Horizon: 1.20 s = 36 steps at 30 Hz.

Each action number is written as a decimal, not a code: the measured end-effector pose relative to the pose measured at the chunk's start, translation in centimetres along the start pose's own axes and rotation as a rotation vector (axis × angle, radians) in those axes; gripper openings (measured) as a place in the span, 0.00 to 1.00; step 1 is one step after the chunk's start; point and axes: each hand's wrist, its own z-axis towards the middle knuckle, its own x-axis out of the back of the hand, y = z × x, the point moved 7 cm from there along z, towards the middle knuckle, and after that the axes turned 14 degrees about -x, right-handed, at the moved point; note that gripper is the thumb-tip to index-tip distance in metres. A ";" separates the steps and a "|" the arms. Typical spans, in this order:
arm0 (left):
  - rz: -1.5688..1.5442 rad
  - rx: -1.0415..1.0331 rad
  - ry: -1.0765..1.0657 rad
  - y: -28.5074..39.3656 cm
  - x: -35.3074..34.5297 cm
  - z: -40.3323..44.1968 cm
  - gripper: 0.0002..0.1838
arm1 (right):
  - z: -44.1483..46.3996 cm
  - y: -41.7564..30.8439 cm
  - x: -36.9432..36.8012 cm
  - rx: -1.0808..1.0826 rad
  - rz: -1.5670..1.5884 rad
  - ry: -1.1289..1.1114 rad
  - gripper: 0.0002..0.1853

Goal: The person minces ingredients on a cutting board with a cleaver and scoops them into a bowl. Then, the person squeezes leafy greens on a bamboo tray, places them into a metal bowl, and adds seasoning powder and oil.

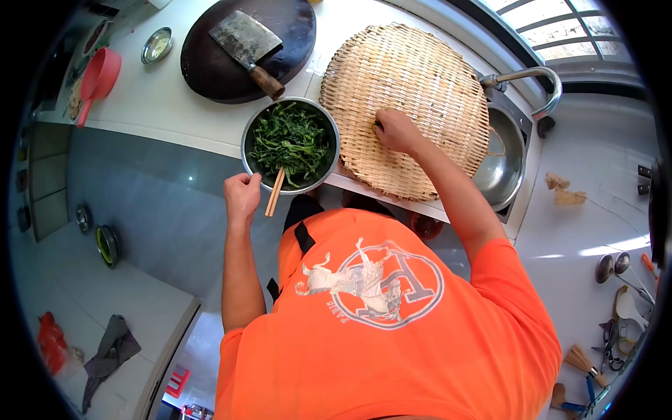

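My left hand is closed on the near-left rim of a metal bowl. Cooked leafy greens fill much of the bowl. A pair of wooden chopsticks leans in the greens, their ends sticking out over the near rim. My right hand rests over a large round woven bamboo tray, its fingers curled together against the weave. Something small and dark shows by those fingertips, too little of it to name.
Behind the bowl, a cleaver lies on a round dark chopping board. The tray partly covers a sink with a curved faucet. A small metal bowl and a red ladle sit at the counter's left.
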 end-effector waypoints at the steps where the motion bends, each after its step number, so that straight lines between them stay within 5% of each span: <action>1: 0.000 0.004 -0.009 0.1 0.0 0.0 0.17 | 0.0 -0.4 0.1 0.012 -0.051 -0.005 0.08; 7: -0.011 0.007 -0.009 0.1 0.0 0.0 0.17 | 0.3 -2.2 -0.9 0.206 -0.262 -0.068 0.08; 13: 0.002 -0.022 -0.011 1.1 0.3 -0.2 0.18 | 0.9 -1.5 1.5 -0.038 -0.154 -0.181 0.07; 20: -0.015 0.017 -0.058 -0.3 0.1 -0.1 0.18 | -1.7 -3.2 6.9 -0.162 0.450 -0.076 0.07; 29: -0.068 -0.002 -0.042 0.0 1.4 0.6 0.19 | -5.8 -14.8 13.7 0.156 0.718 0.044 0.03; 33: -0.112 0.014 -0.032 -0.6 1.7 0.9 0.18 | -4.7 -17.8 10.0 0.347 0.642 0.157 0.06; 36: -0.118 0.009 -0.022 -0.8 2.0 1.2 0.18 | -2.5 -14.8 5.4 0.152 0.596 -0.059 0.09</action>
